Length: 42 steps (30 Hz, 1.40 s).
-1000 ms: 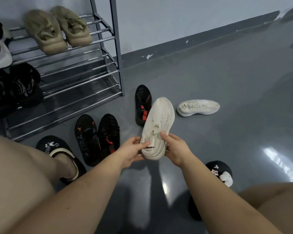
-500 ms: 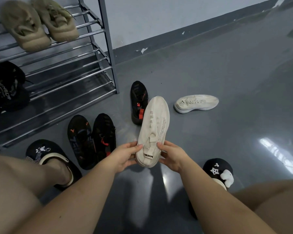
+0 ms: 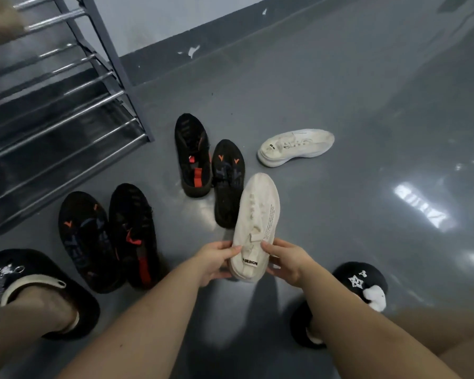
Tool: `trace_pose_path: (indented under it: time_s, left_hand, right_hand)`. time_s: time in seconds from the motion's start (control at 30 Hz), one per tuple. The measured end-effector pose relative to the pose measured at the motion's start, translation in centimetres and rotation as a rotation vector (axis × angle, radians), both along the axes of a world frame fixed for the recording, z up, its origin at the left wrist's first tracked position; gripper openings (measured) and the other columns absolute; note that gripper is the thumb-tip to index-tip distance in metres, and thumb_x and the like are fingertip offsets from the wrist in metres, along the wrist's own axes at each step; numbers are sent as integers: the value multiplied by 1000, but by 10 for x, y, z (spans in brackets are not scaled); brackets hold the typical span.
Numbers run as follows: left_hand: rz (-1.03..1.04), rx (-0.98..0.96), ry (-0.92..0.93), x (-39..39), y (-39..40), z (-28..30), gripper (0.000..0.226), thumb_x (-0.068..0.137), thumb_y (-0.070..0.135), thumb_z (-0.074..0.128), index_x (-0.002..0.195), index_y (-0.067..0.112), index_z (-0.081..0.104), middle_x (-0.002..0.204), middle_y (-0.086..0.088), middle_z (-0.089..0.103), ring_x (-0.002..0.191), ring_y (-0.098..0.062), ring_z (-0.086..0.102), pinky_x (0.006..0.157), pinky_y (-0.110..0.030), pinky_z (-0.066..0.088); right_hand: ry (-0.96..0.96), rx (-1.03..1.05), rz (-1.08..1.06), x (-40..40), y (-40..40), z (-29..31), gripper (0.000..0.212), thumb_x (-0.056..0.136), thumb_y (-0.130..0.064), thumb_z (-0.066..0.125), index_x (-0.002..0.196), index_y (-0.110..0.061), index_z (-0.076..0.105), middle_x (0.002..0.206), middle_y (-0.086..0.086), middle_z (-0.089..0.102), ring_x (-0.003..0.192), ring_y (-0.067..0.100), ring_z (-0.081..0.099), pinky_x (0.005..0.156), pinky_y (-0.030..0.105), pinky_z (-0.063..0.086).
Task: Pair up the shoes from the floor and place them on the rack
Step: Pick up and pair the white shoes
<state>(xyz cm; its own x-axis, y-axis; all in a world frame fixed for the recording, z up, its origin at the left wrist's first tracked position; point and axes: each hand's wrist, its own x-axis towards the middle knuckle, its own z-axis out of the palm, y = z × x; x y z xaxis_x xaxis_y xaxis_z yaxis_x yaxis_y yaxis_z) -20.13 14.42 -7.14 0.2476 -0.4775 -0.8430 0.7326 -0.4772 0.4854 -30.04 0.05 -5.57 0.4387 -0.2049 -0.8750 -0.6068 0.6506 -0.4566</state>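
Both hands, left hand [image 3: 212, 259] and right hand [image 3: 286, 262], still grip the cream shoe [image 3: 256, 228] by its heel, now lowered toward its mate [image 3: 294, 147] on the floor [image 3: 340, 91], so pairing's close.

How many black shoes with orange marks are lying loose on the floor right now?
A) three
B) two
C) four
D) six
C: two black shoes lie side by side near the rack, at and, and two more farther out, at and; the black slippers are on the person's feet.
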Motion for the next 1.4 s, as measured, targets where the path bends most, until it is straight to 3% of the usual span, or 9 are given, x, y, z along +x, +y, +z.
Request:
trace_pose_path:
  time_s: [0.2, 0.4, 0.57, 0.7, 0.83, 0.93, 1.03, 1.2, 1.4]
  left_hand:
    - [-102, 34, 65, -11, -38, -27, 39, 93, 15, 54, 131, 5, 50, 92, -5, 67, 79, -17, 64, 71, -34, 55]
    - [-169, 106, 79, -18, -42, -41, 34, 95, 15, 52, 127, 8, 54, 93, -5, 67, 79, -16, 64, 65, -28, 56]
    - [-140, 159, 87, -21, -42, -48, 34, 98, 17, 44, 130, 6, 52, 104, -8, 65, 88, -18, 61, 83, -34, 51]
    - [-172, 163, 41, -16, -46, -40, 33, 100, 19, 40, 129, 9, 51, 102, -4, 60, 89, -15, 57, 81, -29, 47]
    - [-170, 141, -150, 10, -66, -26, 32, 97, 20, 48, 128, 13, 51, 85, -2, 56, 73, -10, 51, 61, -19, 46]
    - [-279, 133, -390, 38, -89, -17, 42, 92, 25, 55, 132, 15, 52, 125, -15, 60, 111, -25, 58, 88, -29, 45]
    - [-355, 131, -554, 65, -113, 2, 44, 91, 25, 57, 133, 14, 52, 135, -7, 55, 124, -21, 51, 109, -33, 36]
    - [-451, 121, -679, 101, -149, 9, 46, 93, 19, 55, 137, 8, 46, 139, -10, 50, 129, -20, 47, 107, -24, 31]
    - [-317, 122, -646, 131, -180, -23, 45, 95, 13, 50, 139, 10, 44, 141, -11, 47, 130, -22, 45, 112, -37, 34]
  right_hand:
    - [114, 15, -86, -17, -26, -24, 25, 93, -6, 55, 117, -8, 60, 84, 5, 65, 80, 24, 55, 66, 26, 44]
    - [160, 9, -79, -22, -26, -33, 27, 92, -4, 56, 119, -5, 59, 106, 12, 64, 76, 19, 63, 62, 29, 52]
    - [213, -3, -103, -22, -27, -34, 26, 93, -12, 57, 118, -5, 58, 85, 5, 65, 71, 16, 62, 45, 20, 53]
    - [237, -49, -58, -20, -35, -33, 38, 92, -27, 59, 126, -11, 55, 95, 0, 65, 83, 15, 63, 78, 30, 49]
    - [246, -192, -99, -8, -49, -28, 49, 88, -28, 65, 131, -8, 52, 109, 4, 62, 94, 19, 58, 86, 35, 47]
    - [200, -313, -118, 18, -66, -18, 57, 86, -27, 66, 136, -8, 47, 132, 9, 55, 114, 24, 55, 95, 37, 48]
    - [101, -330, -139, 54, -86, -5, 61, 86, -31, 65, 139, -12, 43, 137, 6, 51, 123, 24, 50, 92, 36, 47]
    - [15, -329, -187, 106, -120, 3, 60, 88, -30, 64, 141, -14, 40, 138, 7, 48, 124, 23, 49, 94, 35, 46]
    - [19, -260, -223, 141, -150, -25, 49, 90, -28, 61, 134, -10, 47, 134, 10, 51, 123, 24, 50, 100, 37, 47]
